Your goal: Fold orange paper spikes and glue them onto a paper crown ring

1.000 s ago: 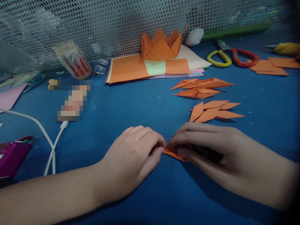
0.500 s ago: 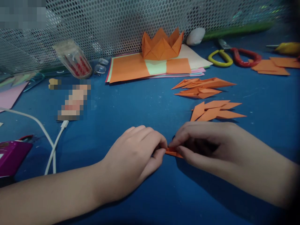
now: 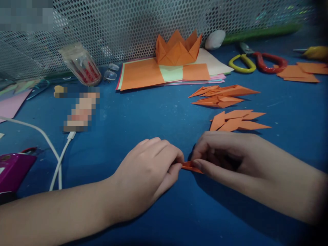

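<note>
A small folded piece of orange paper [image 3: 188, 166] lies low on the blue tabletop between my hands. Its left end is pinched by the thumb and fingers of my left hand [image 3: 151, 171]. On the right end, my right hand [image 3: 228, 155] grips it with the thumb on top, its fingers curled behind. Much of the paper is hidden by my fingers. Just beyond my right hand lie flat folded orange pieces [image 3: 237, 121], and farther back are more pointed orange pieces [image 3: 222, 95].
An orange folded paper crown [image 3: 178, 51] stands on stacked coloured sheets [image 3: 140, 75] against the mesh panel. Scissors [image 3: 269, 63] and orange squares [image 3: 298, 72] lie at back right. A jar [image 3: 82, 66], a white cable [image 3: 61, 157] and a purple box [image 3: 16, 171] are leftward.
My right hand's fingers have shifted slightly right along the paper, and its thumb now presses on top. My left hand keeps its pinch. The view has moved very slightly.
</note>
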The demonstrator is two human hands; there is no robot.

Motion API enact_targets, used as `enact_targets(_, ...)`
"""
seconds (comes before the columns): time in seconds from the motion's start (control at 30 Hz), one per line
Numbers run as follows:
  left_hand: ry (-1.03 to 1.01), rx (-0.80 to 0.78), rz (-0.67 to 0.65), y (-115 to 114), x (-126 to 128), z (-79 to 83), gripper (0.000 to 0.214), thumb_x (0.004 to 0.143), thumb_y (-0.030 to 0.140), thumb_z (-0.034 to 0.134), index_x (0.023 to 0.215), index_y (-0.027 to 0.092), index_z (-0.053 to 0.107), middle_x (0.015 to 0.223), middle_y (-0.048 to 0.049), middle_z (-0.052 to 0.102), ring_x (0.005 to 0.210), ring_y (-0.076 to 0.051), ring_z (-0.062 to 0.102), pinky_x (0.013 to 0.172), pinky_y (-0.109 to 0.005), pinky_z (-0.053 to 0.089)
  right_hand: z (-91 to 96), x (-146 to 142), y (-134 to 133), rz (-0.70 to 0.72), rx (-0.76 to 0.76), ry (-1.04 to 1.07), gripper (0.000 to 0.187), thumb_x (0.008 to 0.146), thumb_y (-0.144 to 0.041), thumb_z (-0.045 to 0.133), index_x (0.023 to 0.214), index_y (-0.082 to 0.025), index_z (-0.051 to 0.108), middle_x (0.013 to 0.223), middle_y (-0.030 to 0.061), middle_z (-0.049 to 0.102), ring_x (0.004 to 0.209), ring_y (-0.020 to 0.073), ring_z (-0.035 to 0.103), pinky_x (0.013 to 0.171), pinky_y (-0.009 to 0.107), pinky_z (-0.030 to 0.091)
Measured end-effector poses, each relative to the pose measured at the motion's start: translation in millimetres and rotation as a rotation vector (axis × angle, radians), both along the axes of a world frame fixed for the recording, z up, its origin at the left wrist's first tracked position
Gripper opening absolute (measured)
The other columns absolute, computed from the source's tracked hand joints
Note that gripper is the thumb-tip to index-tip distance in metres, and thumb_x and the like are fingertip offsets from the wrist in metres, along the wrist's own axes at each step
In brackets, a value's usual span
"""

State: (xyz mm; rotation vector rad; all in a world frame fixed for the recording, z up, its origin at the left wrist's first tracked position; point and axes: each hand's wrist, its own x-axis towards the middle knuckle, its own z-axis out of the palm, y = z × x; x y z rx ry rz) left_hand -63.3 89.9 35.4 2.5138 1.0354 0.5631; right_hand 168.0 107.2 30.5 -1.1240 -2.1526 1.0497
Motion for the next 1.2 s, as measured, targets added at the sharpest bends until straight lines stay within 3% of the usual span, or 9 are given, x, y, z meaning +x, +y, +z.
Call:
enact_targets(0.17, 0.003, -0.032, -0.003, 2.7, 1.0, 2.5, 0.018, 0.104, 0.010, 0.053, 0.093, 0.017, 0.065, 0.088, -0.0014, 0.073, 0.078, -0.017, 0.063, 0.075, -0.029, 0.049, 5.0, -0.4, 5.4, 0.035, -0.064, -0.025, 0.022, 0.093, -0.033, 0.061, 0.074, -0.025, 0.069, 0.055, -0.0032, 0.061, 0.043, 0.0106, 0.052, 0.039, 0.019, 0.041)
enact_targets(0.47, 0.018, -0.072, -0.008, 3.9, -2.7, 3.6, 0.018, 0.110, 0.016, 0.053, 0.098, 0.019, 0.067, 0.094, -0.0014, 0.075, 0.084, -0.018, 0.067, 0.079, -0.030, 0.051, -1.1, 0.1, 3.8, 0.078, 0.106, -0.016, 0.019, 0.099, -0.033, 0.063, 0.089, -0.026, 0.077, 0.069, -0.0009, 0.071, 0.050, 0.0110, 0.057, 0.047, 0.023, 0.045)
enact_targets(0.77, -0.097, -0.213, 0.074, 6.4, 0.3, 12.2, 0.015, 0.097, 0.006, 0.074, 0.089, 0.019, 0.074, 0.084, 0.0055, 0.075, 0.076, -0.010, 0.065, 0.070, -0.021, 0.049, -5.1, 1.8, 1.3, 0.075, 0.173, -0.003, 0.027, 0.105, -0.037, 0.058, 0.089, -0.027, 0.078, 0.081, 0.0006, 0.077, 0.065, 0.0138, 0.068, 0.059, 0.025, 0.053)
enact_targets(1.0, -0.098, -0.281, 0.134, 9.4, 2.5, 16.2, 0.018, 0.089, 0.004, 0.078, 0.082, 0.020, 0.078, 0.068, 0.0094, 0.066, 0.057, -0.007, 0.052, 0.059, -0.021, 0.042, -15.5, -0.6, -2.6, -0.007, 0.177, 0.076, 0.014, 0.099, -0.034, 0.070, 0.087, -0.029, 0.077, 0.068, -0.0043, 0.066, 0.052, 0.0101, 0.053, 0.050, 0.023, 0.043)
enact_targets(1.2, -0.108, -0.371, 0.182, 10.9, 5.0, 20.4, 0.018, 0.086, 0.004, 0.077, 0.078, 0.020, 0.077, 0.060, 0.0102, 0.061, 0.053, -0.008, 0.047, 0.056, -0.021, 0.040, -14.8, -0.1, -5.7, -0.047, 0.100, 0.078, 0.013, 0.095, -0.035, 0.070, 0.086, -0.029, 0.077, 0.065, -0.0032, 0.064, 0.052, 0.0108, 0.052, 0.046, 0.024, 0.040)
